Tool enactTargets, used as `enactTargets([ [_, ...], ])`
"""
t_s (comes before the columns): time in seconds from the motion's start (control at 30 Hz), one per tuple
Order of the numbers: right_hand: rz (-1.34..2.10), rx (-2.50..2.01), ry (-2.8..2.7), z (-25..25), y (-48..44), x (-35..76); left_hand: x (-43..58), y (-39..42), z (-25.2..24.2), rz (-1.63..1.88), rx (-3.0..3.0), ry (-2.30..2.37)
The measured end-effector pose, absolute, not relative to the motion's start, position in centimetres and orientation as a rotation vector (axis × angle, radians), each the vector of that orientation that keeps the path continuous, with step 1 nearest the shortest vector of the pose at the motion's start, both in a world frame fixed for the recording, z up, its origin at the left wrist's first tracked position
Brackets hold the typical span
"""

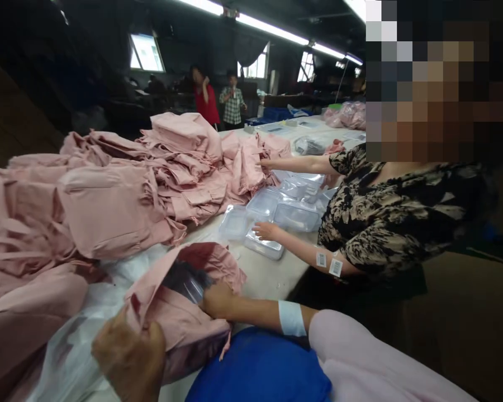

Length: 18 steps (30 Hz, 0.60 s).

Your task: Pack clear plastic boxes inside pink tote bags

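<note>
A pink drawstring cloth bag [193,329] lies at the front edge of the table, its mouth held wide. My left hand [129,352] is closed around the near edge of the cloth. My right hand [220,301] reaches into the mouth with curled fingers at a shiny clear plastic item [190,279], which looks dark inside the bag; the fingertips are partly hidden. Beside the bag's left side is crumpled translucent plastic sheeting [84,318].
Pink bags [109,206] are heaped along the left and back. Clear plastic boxes [264,243] stand on the table [255,273]. A co-worker's hand [268,230] rests over one box, while their other arm [297,164] reaches to the heap. A blue rounded object [255,368] is in front.
</note>
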State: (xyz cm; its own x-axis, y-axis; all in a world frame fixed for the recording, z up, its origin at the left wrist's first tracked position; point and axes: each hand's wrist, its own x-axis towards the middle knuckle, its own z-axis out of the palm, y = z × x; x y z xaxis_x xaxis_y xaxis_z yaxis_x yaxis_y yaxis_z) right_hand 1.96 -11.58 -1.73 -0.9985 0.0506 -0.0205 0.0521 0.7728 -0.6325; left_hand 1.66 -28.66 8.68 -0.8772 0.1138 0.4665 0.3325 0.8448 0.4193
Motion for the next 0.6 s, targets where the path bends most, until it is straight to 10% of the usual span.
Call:
enactTargets([
  [0.23,-0.797,0.383,3.297,3.2,-4.7,0.4,1.5,-21.8,5.5,-0.038,-1.285,-3.102],
  [0.6,-1.950,0.544,2.605,3.8,-6.4,0.4,-2.1,-23.4,2.0,0.178,-0.956,-3.045],
])
